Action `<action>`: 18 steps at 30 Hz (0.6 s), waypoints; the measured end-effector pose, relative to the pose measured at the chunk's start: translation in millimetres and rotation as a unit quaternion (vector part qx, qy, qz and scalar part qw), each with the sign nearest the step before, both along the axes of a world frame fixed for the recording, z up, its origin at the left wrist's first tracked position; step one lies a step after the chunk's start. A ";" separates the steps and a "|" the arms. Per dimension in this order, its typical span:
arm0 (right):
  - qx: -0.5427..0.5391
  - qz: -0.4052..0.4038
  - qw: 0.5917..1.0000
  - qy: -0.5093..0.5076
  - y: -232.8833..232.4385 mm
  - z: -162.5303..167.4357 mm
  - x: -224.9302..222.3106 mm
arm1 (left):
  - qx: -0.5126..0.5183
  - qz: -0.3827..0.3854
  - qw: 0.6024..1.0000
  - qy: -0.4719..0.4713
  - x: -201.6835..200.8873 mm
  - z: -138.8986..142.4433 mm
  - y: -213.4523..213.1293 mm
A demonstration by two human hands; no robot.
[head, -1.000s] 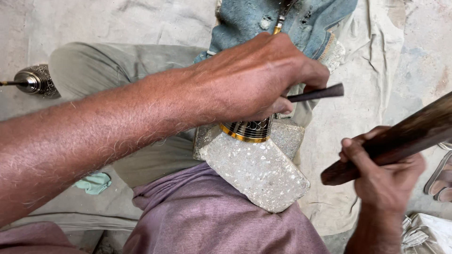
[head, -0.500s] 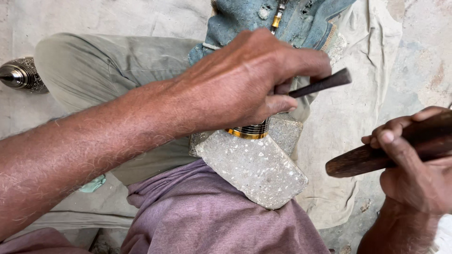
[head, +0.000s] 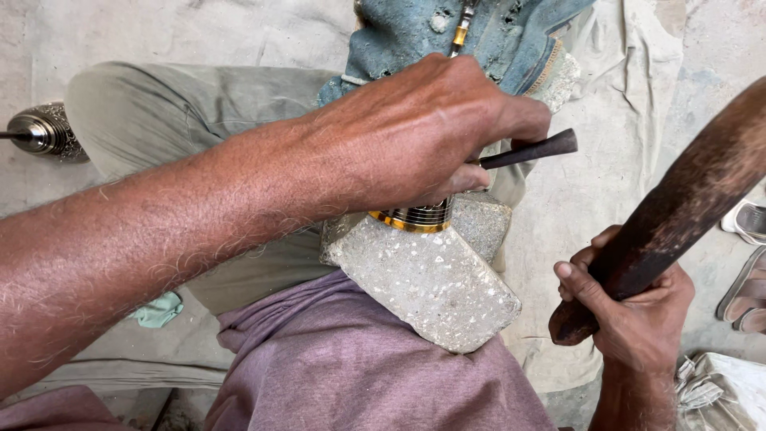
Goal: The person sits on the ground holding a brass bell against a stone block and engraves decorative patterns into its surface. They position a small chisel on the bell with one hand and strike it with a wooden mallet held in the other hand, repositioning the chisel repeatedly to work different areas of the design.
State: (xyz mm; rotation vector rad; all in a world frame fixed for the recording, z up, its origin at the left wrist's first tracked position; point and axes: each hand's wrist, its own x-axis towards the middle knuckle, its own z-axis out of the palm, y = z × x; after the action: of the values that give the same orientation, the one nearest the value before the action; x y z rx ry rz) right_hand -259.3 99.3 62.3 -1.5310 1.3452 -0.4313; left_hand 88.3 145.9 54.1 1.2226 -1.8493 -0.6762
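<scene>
Two fists: left hand [head: 423, 136] around dark punch [head: 531, 150], right hand [head: 638, 311] raising wooden mallet [head: 678, 207].

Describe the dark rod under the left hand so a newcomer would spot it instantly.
Start at the speckled grey stone block on the lap. Above it, the left hand covers a gold-and-black banded piece. The thin dark rod pokes out rightward from its fingers, far slimmer than the thick wooden club nearby.

Rough speckled stone block [head: 427, 279]; glossy, seemingly brass band [head: 411, 217]; matt dark wooden club [head: 670, 215].
</scene>
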 end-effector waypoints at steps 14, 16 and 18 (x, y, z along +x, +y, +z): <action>-0.091 0.117 0.984 0.101 18.7 8.4 3.3 | 0.002 -0.062 0.998 -0.027 -3.3 0.3 -8.8; -0.093 0.080 0.987 0.101 25.6 -3.7 -1.2 | -0.008 -0.084 0.996 -0.020 -6.0 -2.0 -15.6; -0.093 0.062 0.986 0.120 31.9 -15.4 -6.8 | -0.011 -0.101 0.994 -0.031 -5.9 -3.3 -17.8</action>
State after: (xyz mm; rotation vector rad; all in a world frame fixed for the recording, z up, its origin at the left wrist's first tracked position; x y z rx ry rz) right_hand -266.0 131.2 46.8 -1.8578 1.4145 -0.3068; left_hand 82.4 128.1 50.8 1.0621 -2.0460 -0.7333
